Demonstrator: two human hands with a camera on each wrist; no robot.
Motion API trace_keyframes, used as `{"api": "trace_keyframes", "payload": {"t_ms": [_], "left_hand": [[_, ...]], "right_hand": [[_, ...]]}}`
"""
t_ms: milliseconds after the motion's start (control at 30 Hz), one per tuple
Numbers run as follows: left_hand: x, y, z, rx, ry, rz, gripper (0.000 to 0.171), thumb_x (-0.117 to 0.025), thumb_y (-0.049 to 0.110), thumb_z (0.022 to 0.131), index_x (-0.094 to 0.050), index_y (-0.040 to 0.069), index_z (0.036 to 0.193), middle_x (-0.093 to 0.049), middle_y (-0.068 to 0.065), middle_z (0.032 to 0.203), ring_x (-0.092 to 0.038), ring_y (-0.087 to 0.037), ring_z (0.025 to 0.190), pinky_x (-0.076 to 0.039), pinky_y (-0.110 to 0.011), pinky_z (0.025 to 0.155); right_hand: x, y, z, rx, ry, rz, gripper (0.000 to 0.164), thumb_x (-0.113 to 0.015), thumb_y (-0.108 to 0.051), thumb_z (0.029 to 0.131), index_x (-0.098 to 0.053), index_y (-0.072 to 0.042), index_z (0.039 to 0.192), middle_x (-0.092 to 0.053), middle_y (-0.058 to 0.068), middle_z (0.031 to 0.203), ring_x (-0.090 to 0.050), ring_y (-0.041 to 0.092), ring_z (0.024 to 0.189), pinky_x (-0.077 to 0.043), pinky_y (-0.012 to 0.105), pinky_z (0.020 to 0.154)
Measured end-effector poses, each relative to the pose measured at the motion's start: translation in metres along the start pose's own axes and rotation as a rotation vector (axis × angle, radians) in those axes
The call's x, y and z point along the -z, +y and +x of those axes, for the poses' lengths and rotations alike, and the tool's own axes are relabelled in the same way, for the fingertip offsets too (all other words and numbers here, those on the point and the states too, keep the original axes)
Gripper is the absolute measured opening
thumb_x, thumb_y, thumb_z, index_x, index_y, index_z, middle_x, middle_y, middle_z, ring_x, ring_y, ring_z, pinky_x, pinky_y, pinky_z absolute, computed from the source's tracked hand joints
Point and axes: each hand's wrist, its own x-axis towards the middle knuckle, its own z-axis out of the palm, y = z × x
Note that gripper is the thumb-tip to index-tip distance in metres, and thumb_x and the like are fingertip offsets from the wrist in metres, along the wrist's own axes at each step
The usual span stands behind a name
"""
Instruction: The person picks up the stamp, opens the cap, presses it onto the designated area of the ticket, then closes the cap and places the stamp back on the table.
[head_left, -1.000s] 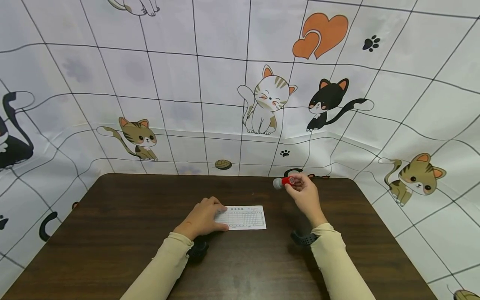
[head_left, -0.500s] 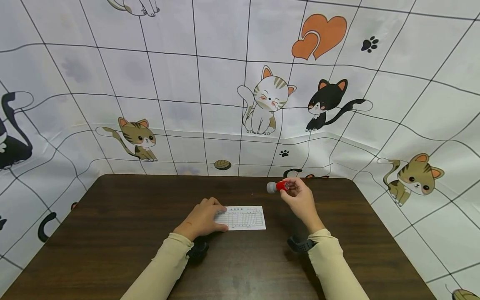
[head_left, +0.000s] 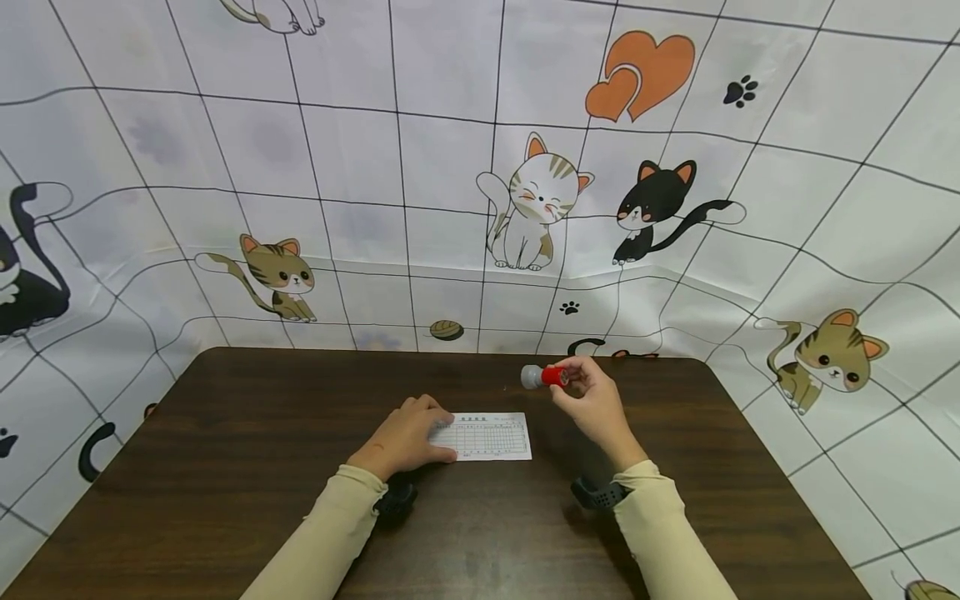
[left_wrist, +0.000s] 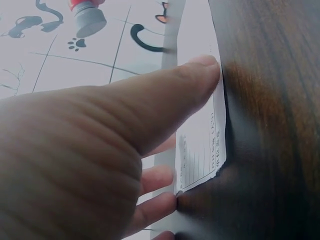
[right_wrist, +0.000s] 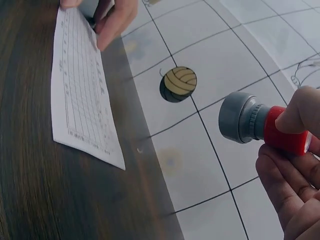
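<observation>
A white printed slip (head_left: pixel 491 437) with a ruled table lies on the brown table. My left hand (head_left: pixel 405 435) rests at the slip's left end, its thumb (left_wrist: pixel 192 82) straight across the near corner and its index finger touching the far edge. To the right, behind the slip, my right hand (head_left: pixel 596 404) holds a small stamp (head_left: pixel 555 377) above the table. In the right wrist view, the thumb and fingers pinch its red body (right_wrist: pixel 280 131). The wide grey head (right_wrist: pixel 235 117) points left, toward the left hand's side.
The dark wooden table (head_left: pixel 225 467) ends at a white sheet wall (head_left: pixel 442 233) printed with cats and grid lines, close behind the right hand. Black straps (head_left: pixel 596 493) circle both wrists.
My right hand has moved left and slightly toward me with the stamp, closer to the slip. The left hand and slip have stayed in place.
</observation>
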Motion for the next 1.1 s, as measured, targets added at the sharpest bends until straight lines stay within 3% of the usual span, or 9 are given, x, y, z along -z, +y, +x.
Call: {"api": "trace_keyframes", "payload": {"t_ms": [167,333,467,633,867,1100], "left_hand": [[0.002,0.000,0.001,-0.001,0.000,0.000,0.056,-0.087,0.042,0.084,-0.072,0.015,0.130,-0.061,-0.007,0.129,-0.057,-0.029,0.116,-0.052,-0.049,0.098],[0.006,0.000,0.002,-0.005,0.018,0.003,0.063,-0.086,0.042,0.085,-0.067,0.014,0.138,-0.061,-0.008,0.134,-0.057,-0.030,0.122,-0.051,-0.050,0.102],[0.008,0.000,0.003,-0.007,0.042,-0.009,0.079,-0.085,0.043,0.086,-0.051,0.017,0.153,-0.056,-0.010,0.146,-0.054,-0.032,0.132,-0.049,-0.052,0.105],[0.012,0.004,0.003,-0.028,0.087,-0.052,0.087,-0.083,0.044,0.087,-0.040,0.021,0.160,-0.052,-0.009,0.152,-0.052,-0.031,0.136,-0.050,-0.052,0.105],[0.021,0.017,0.002,-0.074,0.164,-0.067,0.084,-0.082,0.045,0.088,-0.043,0.021,0.158,-0.054,-0.006,0.149,-0.054,-0.027,0.133,-0.050,-0.051,0.106],[0.024,0.025,0.001,-0.172,0.231,-0.066,0.074,-0.082,0.045,0.089,-0.053,0.020,0.152,-0.059,-0.004,0.140,-0.058,-0.024,0.128,-0.052,-0.047,0.104]], "right_hand": [[0.000,-0.033,-0.006,0.037,-0.039,0.017,0.029,-0.070,0.013,0.087,-0.063,0.009,0.115,-0.071,0.022,0.113,-0.064,0.029,0.093,-0.059,0.043,0.088],[-0.004,-0.048,-0.010,0.059,-0.075,0.037,0.028,-0.069,0.013,0.087,-0.062,0.009,0.113,-0.072,0.023,0.116,-0.065,0.028,0.092,-0.059,0.029,0.087],[-0.008,-0.049,-0.012,0.057,-0.102,0.060,0.028,-0.069,0.014,0.086,-0.061,0.009,0.112,-0.072,0.023,0.116,-0.066,0.030,0.093,-0.058,0.028,0.087],[-0.013,-0.050,-0.014,0.043,-0.140,0.063,0.028,-0.070,0.014,0.086,-0.060,0.009,0.112,-0.072,0.022,0.114,-0.068,0.031,0.094,-0.059,0.037,0.088],[-0.020,-0.049,-0.016,0.041,-0.229,0.072,0.030,-0.072,0.012,0.088,-0.061,0.007,0.115,-0.070,0.023,0.118,-0.070,0.036,0.099,-0.056,0.052,0.094],[-0.033,-0.014,-0.014,0.093,-0.328,0.153,0.034,-0.074,0.009,0.089,-0.061,0.000,0.119,-0.070,0.020,0.126,-0.071,0.036,0.108,-0.055,0.053,0.097]]}}
